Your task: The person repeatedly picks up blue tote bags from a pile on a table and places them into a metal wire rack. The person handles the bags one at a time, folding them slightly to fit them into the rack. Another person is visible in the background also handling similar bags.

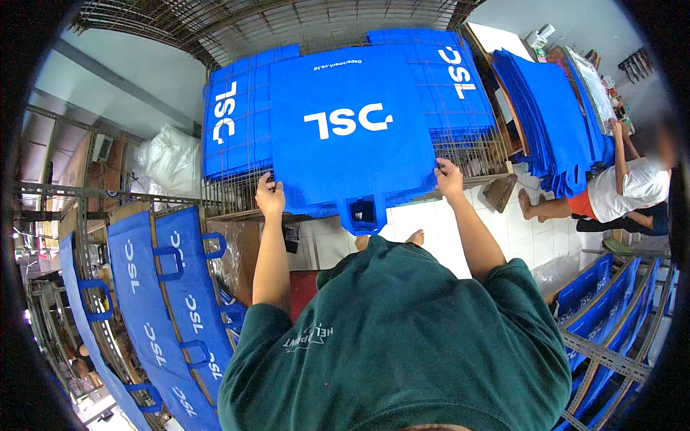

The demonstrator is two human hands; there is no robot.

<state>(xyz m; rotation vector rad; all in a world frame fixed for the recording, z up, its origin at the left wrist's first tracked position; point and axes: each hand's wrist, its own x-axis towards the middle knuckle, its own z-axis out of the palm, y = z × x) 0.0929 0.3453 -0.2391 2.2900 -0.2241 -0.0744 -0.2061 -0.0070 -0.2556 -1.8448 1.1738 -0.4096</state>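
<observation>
A blue tote bag (345, 161) with white printing lies flat before me, its handle loop (362, 215) hanging toward my body. At its near left edge, my left hand (270, 197) is closed, with curled fingers pinching the side. My right hand (450, 179) pinches the opposite edge between thumb and fingers. Underneath and to both sides are more printed blue bags, one pile at left (241, 118) and one at right (458, 97). Wire drying racks (471, 154) carry them, with thin grid wires crossing over the piles.
Printed blue bags hang on boards (144, 287) along a metal frame at left. More stand in a slotted rack (596, 309) at lower right. Another person (625, 179) works at a screen-printing frame (588, 86) beside stacked blue bags (550, 108). White plastic (171, 159) is bundled at left.
</observation>
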